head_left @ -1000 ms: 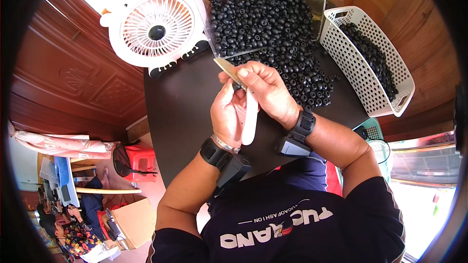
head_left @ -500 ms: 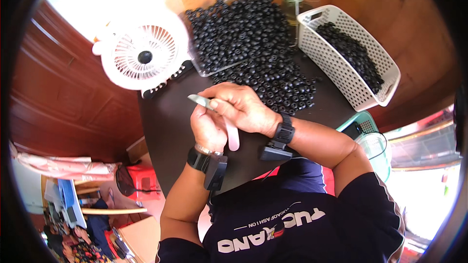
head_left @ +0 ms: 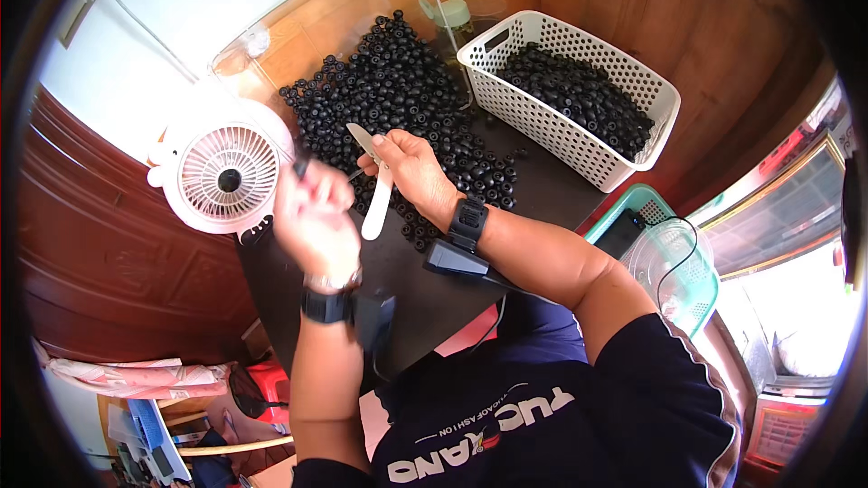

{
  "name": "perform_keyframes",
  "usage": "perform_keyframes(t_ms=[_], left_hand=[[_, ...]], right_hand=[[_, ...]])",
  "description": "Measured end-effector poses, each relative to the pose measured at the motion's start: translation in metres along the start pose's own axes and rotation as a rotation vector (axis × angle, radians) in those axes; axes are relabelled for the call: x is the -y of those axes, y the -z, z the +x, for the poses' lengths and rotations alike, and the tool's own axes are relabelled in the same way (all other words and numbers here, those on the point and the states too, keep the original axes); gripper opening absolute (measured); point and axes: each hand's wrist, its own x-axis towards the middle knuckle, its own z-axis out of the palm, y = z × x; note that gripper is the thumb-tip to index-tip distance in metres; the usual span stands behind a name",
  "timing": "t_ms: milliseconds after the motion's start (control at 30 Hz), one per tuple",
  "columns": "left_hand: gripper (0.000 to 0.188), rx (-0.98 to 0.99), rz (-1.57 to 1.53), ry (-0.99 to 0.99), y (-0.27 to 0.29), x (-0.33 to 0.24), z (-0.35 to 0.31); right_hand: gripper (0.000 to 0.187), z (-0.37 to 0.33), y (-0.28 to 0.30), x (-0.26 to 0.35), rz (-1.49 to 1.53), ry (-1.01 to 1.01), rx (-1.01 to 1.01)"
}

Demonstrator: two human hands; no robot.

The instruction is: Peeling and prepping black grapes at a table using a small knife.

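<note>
My right hand (head_left: 414,173) is closed around a small knife (head_left: 377,208). The knife's pale handle hangs below my fingers, and its short blade sticks out above the thumb, pointing up and left. To the left, my left hand (head_left: 316,221) is smeared by motion. At its fingertips shows a small black piece (head_left: 301,164), too blurred for its shape to be made out. Behind both hands spreads a heap of small, round black pieces with a hole or dimple in them (head_left: 389,81). Some of these lie just under and beside my right hand.
A white fan (head_left: 229,179) stands left of the heap, close to my left hand. At the back right is a white perforated basket (head_left: 542,113) holding more black pieces. A green basket (head_left: 701,307) sits beyond the dark table's (head_left: 425,294) right edge. A lidded jar (head_left: 450,16) stands behind.
My hands were together around the knife; now my left hand has moved away to the left, towards the fan. The right hand keeps the knife, tilted more upright. The whole view has shifted.
</note>
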Motion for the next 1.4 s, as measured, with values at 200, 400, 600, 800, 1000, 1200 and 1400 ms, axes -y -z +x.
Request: perform_keyframes(t_ms=[200, 400, 600, 800, 1000, 1200, 1400], left_hand=[[0.027, 0.216, 0.136, 0.258, -0.110, 0.062, 0.053], [0.026, 0.218, 0.115, 0.337, -0.106, 0.090, 0.018], [0.025, 0.132, 0.324, 0.214, -0.008, 0.025, 0.008], [0.020, 0.036, 0.728, 0.331, 0.085, -0.005, 0.007], [0.031, 0.197, 1.499, 0.269, 0.097, 0.021, -0.001], [0.030, 0.461, 1.885, 0.073, 0.067, 0.031, -0.008], [0.024, 0.532, 1.910, 0.038, 0.072, 0.032, -0.008]], right_hand=[[0.024, 0.008, 0.005, -0.020, 0.197, -0.046, 0.237], [0.025, 0.005, 0.005, 0.013, -0.265, -0.021, -0.072], [0.024, 0.024, 0.018, -0.010, -0.137, 0.174, -0.086], [0.027, 0.015, 0.013, 0.017, -0.057, 0.111, -0.151], [0.026, 0.017, 0.011, 0.009, -0.115, 0.111, -0.152], [0.026, 0.015, 0.010, 0.005, -0.157, 0.117, -0.118], [0.026, 0.008, 0.005, 0.007, -0.195, 0.063, -0.034]])
